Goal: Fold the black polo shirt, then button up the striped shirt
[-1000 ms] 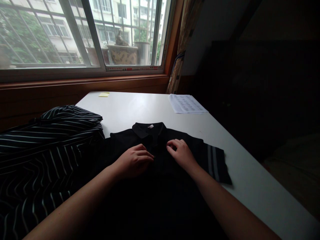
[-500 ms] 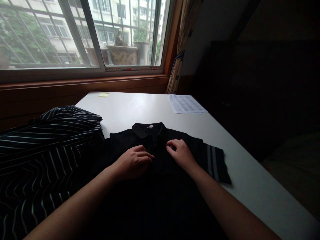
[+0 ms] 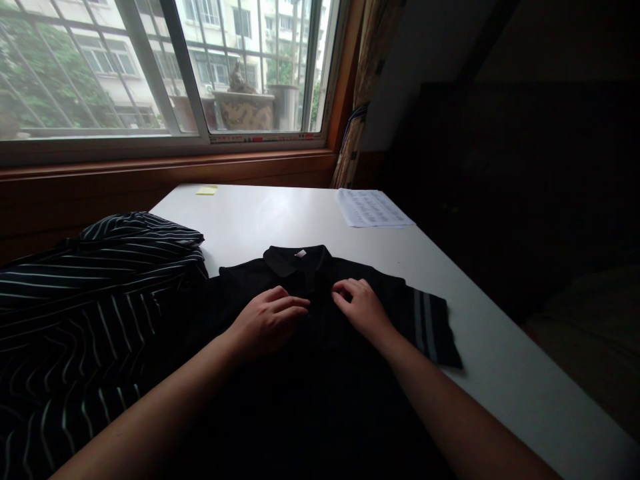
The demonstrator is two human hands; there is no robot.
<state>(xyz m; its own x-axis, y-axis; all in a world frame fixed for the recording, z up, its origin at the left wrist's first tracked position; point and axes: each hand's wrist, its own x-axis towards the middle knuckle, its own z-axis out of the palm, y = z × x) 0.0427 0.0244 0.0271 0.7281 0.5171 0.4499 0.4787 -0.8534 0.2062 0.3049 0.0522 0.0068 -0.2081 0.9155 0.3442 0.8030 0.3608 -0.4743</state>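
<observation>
A: Where is the shirt?
B: The black polo shirt [image 3: 330, 373] lies spread over the white table [image 3: 500, 373], collar [image 3: 280, 263] towards the window [image 3: 240, 73]. A pale label [image 3: 300, 253] shows inside the neck. Its lower part sinks into shadow, so I can't make out the hem.
A: And the hands?
B: Both are over the chest, either side of the front opening. The left hand [image 3: 270, 319] is palm down, fingers bent and close together; its thumb is hidden, so I can't tell whether it grips any cloth. The right hand [image 3: 361, 308] has thumb and forefinger curled to a narrow gap just below the collar; whether fabric sits between the tips, I can't tell either.
A: How would it handle?
B: Light and limp, I'd judge, with nothing fragile about it. The collar looks firmer than the body, so it should keep its shape better. The best holds are probably the shoulder seams or the front edges by the opening; a single pinch mid-chest would likely just bunch it.
A: Anything to watch?
B: The striped garment [image 3: 100, 307] is heaped against the shirt's left side, dark on dark, so an edge there could be mistaken. The striped sleeve [image 3: 435, 327] on the right stands out clearly.
</observation>
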